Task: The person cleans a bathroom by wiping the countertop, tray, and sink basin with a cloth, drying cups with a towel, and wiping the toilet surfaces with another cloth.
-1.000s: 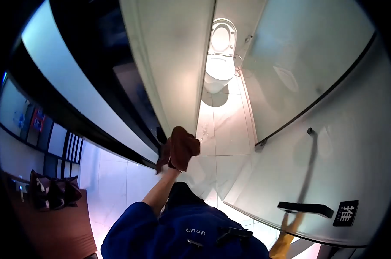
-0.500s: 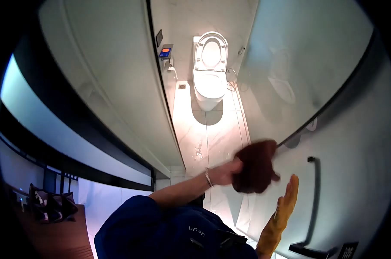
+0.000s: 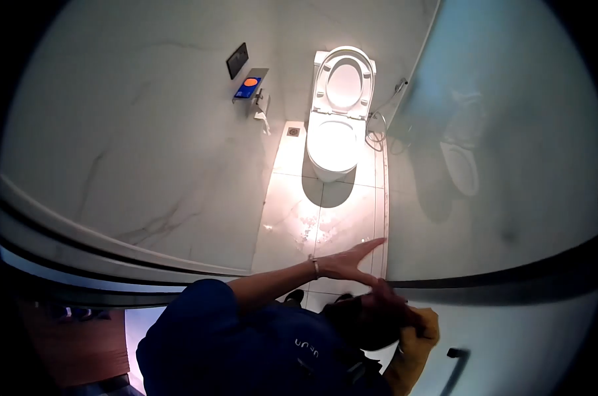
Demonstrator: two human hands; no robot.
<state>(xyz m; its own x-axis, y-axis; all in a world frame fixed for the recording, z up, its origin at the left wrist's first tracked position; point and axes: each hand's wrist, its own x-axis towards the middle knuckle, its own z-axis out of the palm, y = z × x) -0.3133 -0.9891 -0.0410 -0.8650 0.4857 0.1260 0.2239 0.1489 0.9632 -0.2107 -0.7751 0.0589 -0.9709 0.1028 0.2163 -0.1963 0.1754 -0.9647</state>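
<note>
My left hand (image 3: 348, 263) is bare, with a bracelet on its wrist. It reaches over the tiled floor with thumb and fingers spread apart, and its lower edge meets the dark red cloth (image 3: 388, 303). My right hand (image 3: 425, 328), in a yellow glove, is curled around the cloth's right end. The rest of the cloth hangs in a dark bunch in front of my body, partly lost in shadow. Ahead stands a white toilet (image 3: 335, 142) with its lid and seat raised.
A glass panel (image 3: 497, 132) closes off the right side. On the left wall are a shelf (image 3: 262, 74) with a blue packet (image 3: 248, 87) and a dark plate (image 3: 237, 61). A hose sprayer (image 3: 401, 84) hangs beside the toilet. A floor drain (image 3: 293, 132) and wet patches (image 3: 309, 228) show.
The cloth has passed from my left hand to my gloved right hand, which has closed on it. My left hand has opened. The view has moved closer to the toilet cubicle.
</note>
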